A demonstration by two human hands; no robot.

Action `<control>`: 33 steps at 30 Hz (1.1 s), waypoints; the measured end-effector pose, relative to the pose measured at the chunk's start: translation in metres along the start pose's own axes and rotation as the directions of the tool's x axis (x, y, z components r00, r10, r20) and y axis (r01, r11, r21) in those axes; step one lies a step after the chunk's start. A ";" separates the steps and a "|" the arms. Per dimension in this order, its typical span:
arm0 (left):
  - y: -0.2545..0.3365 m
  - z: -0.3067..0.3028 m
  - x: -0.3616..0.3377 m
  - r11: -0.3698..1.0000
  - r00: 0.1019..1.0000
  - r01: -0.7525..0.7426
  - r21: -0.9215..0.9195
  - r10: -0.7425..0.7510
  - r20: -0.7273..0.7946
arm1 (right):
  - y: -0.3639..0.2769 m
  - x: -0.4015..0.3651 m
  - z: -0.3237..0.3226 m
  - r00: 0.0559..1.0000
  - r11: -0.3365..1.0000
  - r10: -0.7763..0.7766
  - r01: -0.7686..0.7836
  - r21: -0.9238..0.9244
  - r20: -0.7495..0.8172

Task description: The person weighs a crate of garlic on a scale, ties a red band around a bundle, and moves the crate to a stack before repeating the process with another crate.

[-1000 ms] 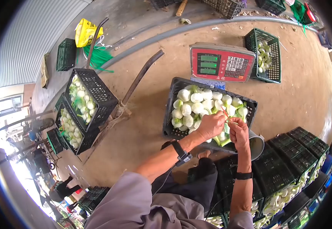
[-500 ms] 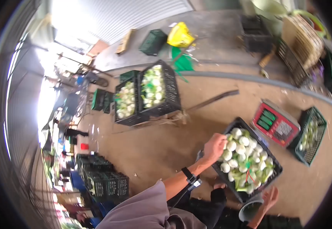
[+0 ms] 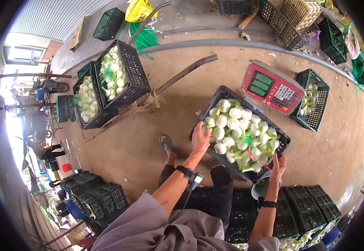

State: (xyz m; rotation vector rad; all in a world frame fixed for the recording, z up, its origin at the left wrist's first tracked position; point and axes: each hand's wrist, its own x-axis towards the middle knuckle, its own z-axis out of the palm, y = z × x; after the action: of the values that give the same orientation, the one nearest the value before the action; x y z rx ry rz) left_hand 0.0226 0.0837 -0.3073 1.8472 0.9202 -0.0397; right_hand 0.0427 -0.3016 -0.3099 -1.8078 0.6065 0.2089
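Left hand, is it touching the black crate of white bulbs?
Touching. The head view shows the left hand at the left end of the black crate, its fingers over the rim, with no gap showing.

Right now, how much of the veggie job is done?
Done, it seems: the black plastic crate looks full of round white bulbs, with a thin red strip on top. In hand: your left hand and right hand are at its rim. Left, maybe: the green mesh crate past the red-faced scale looks only partly filled. I can't tell for sure.
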 end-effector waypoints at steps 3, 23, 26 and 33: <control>-0.004 0.008 0.005 0.952 0.998 -0.048 0.303 0.056 -0.017 | 0.017 0.003 -0.003 0.999 0.998 -0.022 0.024 0.057 -0.035; 0.013 -0.016 0.012 0.872 0.911 0.400 -0.282 -0.344 0.230 | -0.035 0.002 0.003 1.000 0.768 0.009 -0.020 -0.640 -0.020; 0.014 -0.021 0.005 0.779 0.859 0.511 -0.363 -0.441 0.262 | -0.019 0.003 0.013 0.993 0.735 -0.027 -0.058 -0.676 -0.115; -0.007 -0.002 0.008 0.827 0.882 0.467 -0.312 -0.414 0.224 | -0.012 0.015 0.012 0.998 0.581 -0.023 -0.041 -0.813 -0.067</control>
State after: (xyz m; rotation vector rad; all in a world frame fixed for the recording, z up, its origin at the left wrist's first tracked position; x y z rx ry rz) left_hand 0.0233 0.0912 -0.3153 1.2461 1.1518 -0.2754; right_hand 0.0637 -0.2920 -0.3100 -2.7337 0.6132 0.5001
